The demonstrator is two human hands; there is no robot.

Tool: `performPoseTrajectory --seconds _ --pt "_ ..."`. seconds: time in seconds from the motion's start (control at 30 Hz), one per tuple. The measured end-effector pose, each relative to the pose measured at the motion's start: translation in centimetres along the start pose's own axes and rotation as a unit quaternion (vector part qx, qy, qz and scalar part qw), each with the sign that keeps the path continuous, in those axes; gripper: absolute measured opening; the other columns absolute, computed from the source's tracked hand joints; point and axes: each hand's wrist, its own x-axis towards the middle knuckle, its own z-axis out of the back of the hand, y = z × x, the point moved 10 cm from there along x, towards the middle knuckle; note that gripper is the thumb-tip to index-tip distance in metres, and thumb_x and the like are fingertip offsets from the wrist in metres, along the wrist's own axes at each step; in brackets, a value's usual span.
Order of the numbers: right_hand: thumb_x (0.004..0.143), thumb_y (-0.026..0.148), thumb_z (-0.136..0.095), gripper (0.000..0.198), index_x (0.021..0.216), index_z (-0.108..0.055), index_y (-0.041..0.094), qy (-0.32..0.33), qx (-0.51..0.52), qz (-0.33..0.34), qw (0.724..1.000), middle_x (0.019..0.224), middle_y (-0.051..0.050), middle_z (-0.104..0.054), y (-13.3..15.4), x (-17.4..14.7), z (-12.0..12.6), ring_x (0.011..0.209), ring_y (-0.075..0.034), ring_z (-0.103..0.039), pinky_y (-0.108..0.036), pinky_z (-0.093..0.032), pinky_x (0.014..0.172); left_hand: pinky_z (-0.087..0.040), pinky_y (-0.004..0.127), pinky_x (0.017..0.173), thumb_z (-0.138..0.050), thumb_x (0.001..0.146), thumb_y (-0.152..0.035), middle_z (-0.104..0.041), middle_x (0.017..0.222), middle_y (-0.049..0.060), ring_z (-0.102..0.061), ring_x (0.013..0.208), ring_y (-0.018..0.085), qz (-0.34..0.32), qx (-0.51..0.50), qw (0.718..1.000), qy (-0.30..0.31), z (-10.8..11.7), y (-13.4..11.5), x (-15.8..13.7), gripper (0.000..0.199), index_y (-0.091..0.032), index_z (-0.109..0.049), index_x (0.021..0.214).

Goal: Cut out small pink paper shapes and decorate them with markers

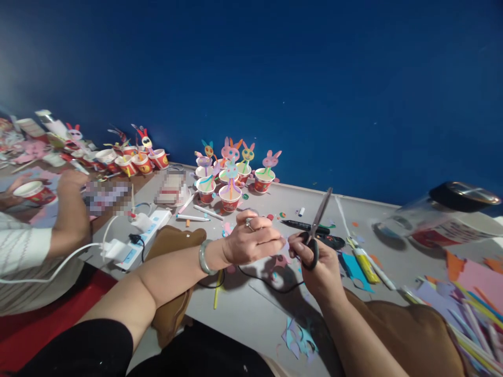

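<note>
My right hand (322, 267) grips a pair of scissors (321, 212) by the dark handles, the blades pointing up and away from me. Beside it my left hand (254, 240) is closed, with a ring and a bangle on. Its fingertips are pinched close to the right hand; whatever lies between them is hidden or too small to name. Under the hands lie pink paper pieces (280, 264) and a black cord (271, 287). Just beyond them is a black marker (304, 226).
Paper cups with bunny-like paper figures (230, 198) stand by the blue wall. A power strip (147, 238) lies left, near a co-worker's arm (73, 214) and held cup (35, 192). To the right are a clear jar (416, 214), a yellow glue tube (365, 264) and blue paper scraps (296, 337).
</note>
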Motion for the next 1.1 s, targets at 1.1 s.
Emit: performPoseTrajectory --seconds 1.1 --pt "0.071 0.049 -0.077 0.033 0.070 -0.060 0.021 0.032 -0.100 0.019 0.994 0.074 -0.002 -0.060 0.8 0.9 -0.1 0.070 -0.018 -0.055 -0.028 -0.046 0.065 -0.044 0.026 0.070 -0.075 0.073 -0.034 -0.065 0.075 0.001 -0.057 0.070 0.010 0.562 -0.544 0.623 0.029 -6.9 7.3 -4.3 0.021 -0.015 -0.065 0.077"
